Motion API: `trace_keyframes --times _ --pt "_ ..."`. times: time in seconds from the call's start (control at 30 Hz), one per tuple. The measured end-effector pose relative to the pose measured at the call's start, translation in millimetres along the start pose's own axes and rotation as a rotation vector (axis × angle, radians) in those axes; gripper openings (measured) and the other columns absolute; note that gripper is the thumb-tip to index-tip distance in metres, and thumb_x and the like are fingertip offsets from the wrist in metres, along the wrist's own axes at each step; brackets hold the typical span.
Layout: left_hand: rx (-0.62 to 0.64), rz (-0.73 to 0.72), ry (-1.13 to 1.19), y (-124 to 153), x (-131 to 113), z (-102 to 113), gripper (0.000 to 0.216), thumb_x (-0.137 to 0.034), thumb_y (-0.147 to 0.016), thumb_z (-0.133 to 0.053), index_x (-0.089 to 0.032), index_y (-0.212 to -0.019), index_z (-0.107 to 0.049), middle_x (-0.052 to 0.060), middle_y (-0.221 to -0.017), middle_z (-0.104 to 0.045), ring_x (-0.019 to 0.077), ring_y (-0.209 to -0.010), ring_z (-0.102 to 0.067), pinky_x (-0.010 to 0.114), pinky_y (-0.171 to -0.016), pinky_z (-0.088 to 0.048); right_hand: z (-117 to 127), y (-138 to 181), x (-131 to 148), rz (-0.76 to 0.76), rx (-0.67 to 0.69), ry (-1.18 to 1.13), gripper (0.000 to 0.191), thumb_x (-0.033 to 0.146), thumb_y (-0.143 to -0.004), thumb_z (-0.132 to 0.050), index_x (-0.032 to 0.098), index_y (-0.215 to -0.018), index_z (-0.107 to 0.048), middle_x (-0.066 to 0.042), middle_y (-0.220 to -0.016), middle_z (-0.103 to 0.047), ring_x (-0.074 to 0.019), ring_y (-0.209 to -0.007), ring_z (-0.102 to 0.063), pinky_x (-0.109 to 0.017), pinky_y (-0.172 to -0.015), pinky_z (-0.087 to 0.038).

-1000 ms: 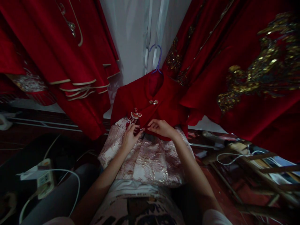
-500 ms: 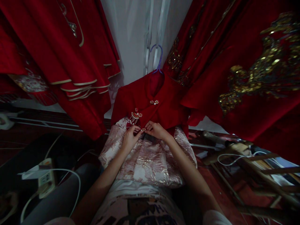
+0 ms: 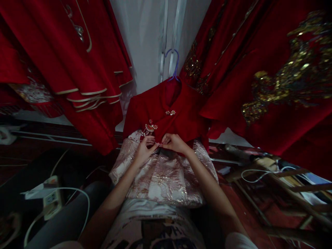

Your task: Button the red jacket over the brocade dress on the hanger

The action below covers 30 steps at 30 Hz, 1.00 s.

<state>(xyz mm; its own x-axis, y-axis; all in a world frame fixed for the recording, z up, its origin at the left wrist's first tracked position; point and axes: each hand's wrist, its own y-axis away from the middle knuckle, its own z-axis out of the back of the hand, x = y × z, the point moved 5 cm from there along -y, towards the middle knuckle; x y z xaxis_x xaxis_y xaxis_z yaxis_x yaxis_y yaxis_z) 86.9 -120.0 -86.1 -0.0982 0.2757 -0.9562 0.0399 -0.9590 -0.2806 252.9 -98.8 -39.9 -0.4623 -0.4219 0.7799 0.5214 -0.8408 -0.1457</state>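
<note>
A red jacket (image 3: 189,103) hangs in front of me on a purple hanger (image 3: 176,64). One beaded clasp (image 3: 170,112) sits at its chest, with a tasselled ornament (image 3: 150,128) lower on the left. Down at the front hem, my left hand (image 3: 145,149) and my right hand (image 3: 175,143) meet, thumbs and fingers pinched together. Between the fingertips is a small beaded clasp, now almost wholly covered by them. Pink and gold brocade cloth (image 3: 166,183) spreads below my hands, over my lap.
Red garments (image 3: 85,65) hang at the left, and a red garment with gold sequins (image 3: 259,93) hangs at the right. A power strip (image 3: 52,199) with white cords lies lower left. A wooden frame (image 3: 285,193) holding various items stands lower right.
My fingertips have closed over the beaded clasp, which showed between them before. My left thumb has shifted slightly; the jacket stays in place.
</note>
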Motion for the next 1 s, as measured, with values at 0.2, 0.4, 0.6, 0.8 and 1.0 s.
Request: trace_keyframes --times 0.2,0.4,0.6,0.8,1.0 --pt "-0.051 0.166 0.330 -23.4 -11.6 -5.1 0.038 -0.045 -0.066 -0.076 -0.016 -0.090 -0.068 0.004 -0.090 -0.069 0.0141 -0.081 -0.062 0.027 -0.078 -0.050 14.2 8.7 13.0 -0.030 0.134 -0.084 0.028 0.038 -0.069 -0.075 0.015 -0.079 -0.062 -0.003 -0.075 -0.069 -0.0132 -0.068 -0.064 -0.023 -0.064 -0.050" --pt "-0.127 0.259 0.665 -36.1 -27.8 -21.1 0.034 -0.042 -0.065 -0.079 -0.017 -0.086 -0.069 0.004 -0.093 -0.070 0.0114 -0.078 -0.062 0.024 -0.074 -0.048 29.8 17.8 19.5 -0.095 0.208 -0.131 0.023 0.032 -0.070 -0.073 0.015 -0.079 -0.062 -0.003 -0.076 -0.068 -0.0124 -0.069 -0.063 -0.024 -0.065 -0.049" --pt "-0.224 0.256 0.626 -35.7 -26.3 -21.3 0.035 -0.041 -0.064 -0.080 -0.016 -0.088 -0.072 0.006 -0.100 -0.071 0.0124 -0.084 -0.063 0.023 -0.075 -0.047 39.3 20.9 20.1 -0.095 0.171 -0.157 0.021 0.030 -0.070 -0.073 0.015 -0.079 -0.061 -0.003 -0.077 -0.067 -0.0120 -0.070 -0.062 -0.027 -0.070 -0.049" --pt "-0.215 0.246 0.700 -44.3 -33.6 -13.8 0.034 -0.039 -0.064 -0.081 -0.016 -0.087 -0.072 0.006 -0.094 -0.073 0.0128 -0.080 -0.065 0.030 -0.085 -0.047 37.8 20.1 21.2 -0.094 0.173 -0.155 0.026 0.036 -0.070 -0.073 0.015 -0.079 -0.062 -0.003 -0.077 -0.066 -0.0120 -0.070 -0.062 -0.027 -0.069 -0.050" --pt "-0.072 0.294 0.736 -49.8 -33.9 -13.7 0.028 -0.032 -0.069 -0.078 -0.018 -0.094 -0.074 0.007 -0.113 -0.070 0.0147 -0.099 -0.065 0.028 -0.093 -0.044 36.3 19.1 16.1 -0.083 0.171 -0.152 0.024 0.034 -0.070 -0.073 0.015 -0.079 -0.062 -0.003 -0.077 -0.066 -0.0119 -0.070 -0.061 -0.026 -0.069 -0.049"
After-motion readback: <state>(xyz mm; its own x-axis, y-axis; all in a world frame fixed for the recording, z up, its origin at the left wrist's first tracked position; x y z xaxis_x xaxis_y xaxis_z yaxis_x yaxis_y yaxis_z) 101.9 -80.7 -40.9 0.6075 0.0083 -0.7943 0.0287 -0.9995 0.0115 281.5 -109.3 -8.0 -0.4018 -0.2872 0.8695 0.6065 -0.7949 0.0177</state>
